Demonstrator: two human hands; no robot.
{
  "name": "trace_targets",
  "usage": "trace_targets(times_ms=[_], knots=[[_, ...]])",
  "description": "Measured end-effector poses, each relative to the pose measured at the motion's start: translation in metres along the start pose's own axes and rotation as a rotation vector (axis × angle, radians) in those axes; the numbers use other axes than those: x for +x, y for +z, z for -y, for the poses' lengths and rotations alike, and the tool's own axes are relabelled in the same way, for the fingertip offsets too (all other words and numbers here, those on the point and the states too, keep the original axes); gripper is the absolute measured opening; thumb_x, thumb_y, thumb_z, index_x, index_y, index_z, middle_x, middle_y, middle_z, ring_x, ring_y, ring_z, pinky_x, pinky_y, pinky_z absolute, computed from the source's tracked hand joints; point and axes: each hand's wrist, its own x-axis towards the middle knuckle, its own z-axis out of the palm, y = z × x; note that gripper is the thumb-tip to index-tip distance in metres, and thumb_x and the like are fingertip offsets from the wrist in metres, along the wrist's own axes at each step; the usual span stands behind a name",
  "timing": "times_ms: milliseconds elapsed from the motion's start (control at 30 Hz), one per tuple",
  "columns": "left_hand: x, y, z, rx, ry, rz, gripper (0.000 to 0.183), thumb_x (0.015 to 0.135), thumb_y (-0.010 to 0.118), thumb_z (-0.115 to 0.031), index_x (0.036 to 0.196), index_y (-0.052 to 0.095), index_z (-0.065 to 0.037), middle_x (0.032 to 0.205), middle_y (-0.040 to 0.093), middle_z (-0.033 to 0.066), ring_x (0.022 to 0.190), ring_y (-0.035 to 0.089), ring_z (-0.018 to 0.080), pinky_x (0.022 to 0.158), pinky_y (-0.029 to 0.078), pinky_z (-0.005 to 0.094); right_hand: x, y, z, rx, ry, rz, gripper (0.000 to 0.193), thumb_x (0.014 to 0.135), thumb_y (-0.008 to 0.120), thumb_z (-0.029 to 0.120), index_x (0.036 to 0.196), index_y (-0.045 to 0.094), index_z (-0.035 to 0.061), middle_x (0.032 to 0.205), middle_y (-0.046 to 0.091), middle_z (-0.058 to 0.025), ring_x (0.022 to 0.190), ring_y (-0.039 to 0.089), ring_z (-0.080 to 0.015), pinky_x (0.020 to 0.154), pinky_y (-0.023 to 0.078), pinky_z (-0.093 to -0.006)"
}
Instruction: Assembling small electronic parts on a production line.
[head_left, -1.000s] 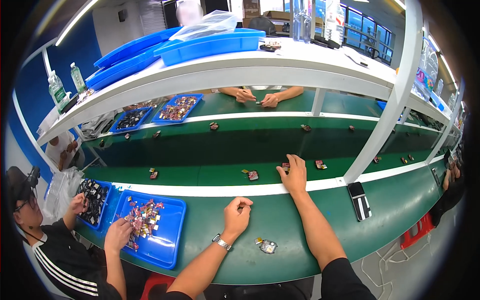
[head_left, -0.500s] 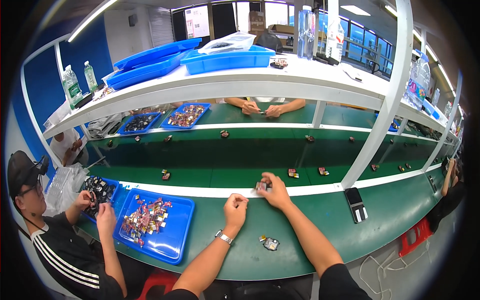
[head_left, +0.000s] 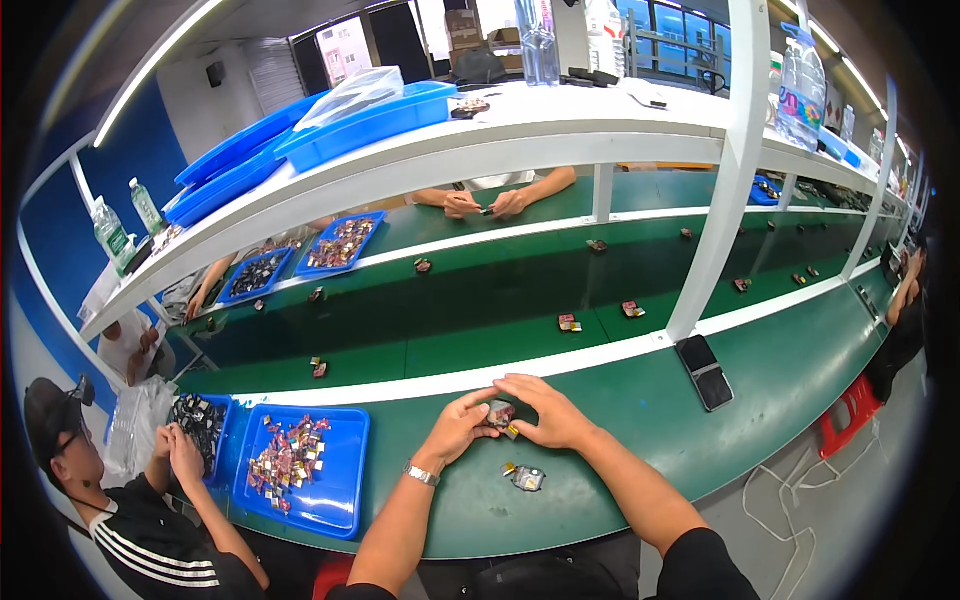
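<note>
A small electronic part (head_left: 501,412), reddish and dark with a yellow-and-white tab, is held up between my hands above the near worktop. My left hand (head_left: 455,428), with a metal-banded watch on its wrist, grips it from the left with thumb and fingers. From the right, my right hand (head_left: 556,418) curves its fingers over the far side, with the thumb at the near edge. Fingers hide some of the part. Just below my hands, a grey-and-black part (head_left: 528,480) with a yellow tab lies on the green worktop (head_left: 455,525).
Left of my arms sits a blue tray (head_left: 345,490) of reddish parts; a co-worker (head_left: 150,520) handles something beside a bin of black parts (head_left: 197,430). A black phone-like device (head_left: 705,373) lies right, near a white post (head_left: 722,190). Similar parts (head_left: 570,323) dot the green strip beyond.
My right hand has brought the part back from the white rail toward me, and my left hand has closed on it too. The view has tilted and shifted.
</note>
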Motion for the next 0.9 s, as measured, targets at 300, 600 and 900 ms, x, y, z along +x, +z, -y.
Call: trace_targets(times_ms=[300, 600, 900], knots=[[0.001, 0.007, 0.004, 0.069, 0.097, -0.089, 0.036, 0.099, 0.047, -0.002, 0.135, 0.046, 0.004, 0.118, 0.062, 0.0155, 0.106, 0.063, 0.0216, 0.094, 0.055, 0.0356, 0.004, 0.002, -0.010, -0.189, -0.159, -0.026, 0.031, 0.079, 0.066, 0.003, 0.110, 0.066, 0.0059, 0.134, 0.053, -0.0098, 0.126, 0.047, -0.0297, 0.105, 0.041, -0.0401], [0.000, 0.008, 0.004, 0.117, 0.091, -0.061, 0.034, 0.098, 0.045, 0.001, 0.132, 0.048, 0.004, 0.119, 0.063, 0.0153, 0.106, 0.063, 0.0205, 0.094, 0.054, 0.0334, 0.003, 0.009, -0.011, -0.184, -0.112, 0.013, 0.014, 0.081, 0.070, 0.012, 0.094, 0.067, 0.0091, 0.127, 0.056, -0.0082, 0.123, 0.048, -0.0288, 0.101, 0.043, -0.0409], [0.000, 0.009, 0.000, 0.131, 0.125, 0.001, 0.045, 0.091, 0.057, 0.004, 0.135, 0.045, 0.005, 0.122, 0.061, 0.0170, 0.108, 0.063, 0.0219, 0.097, 0.053, 0.0364, 0.002, 0.017, -0.016, -0.102, -0.055, -0.072, 0.011, 0.082, 0.070, 0.012, 0.092, 0.071, 0.0091, 0.122, 0.061, -0.0070, 0.120, 0.051, -0.0275, 0.099, 0.045, -0.0384]])
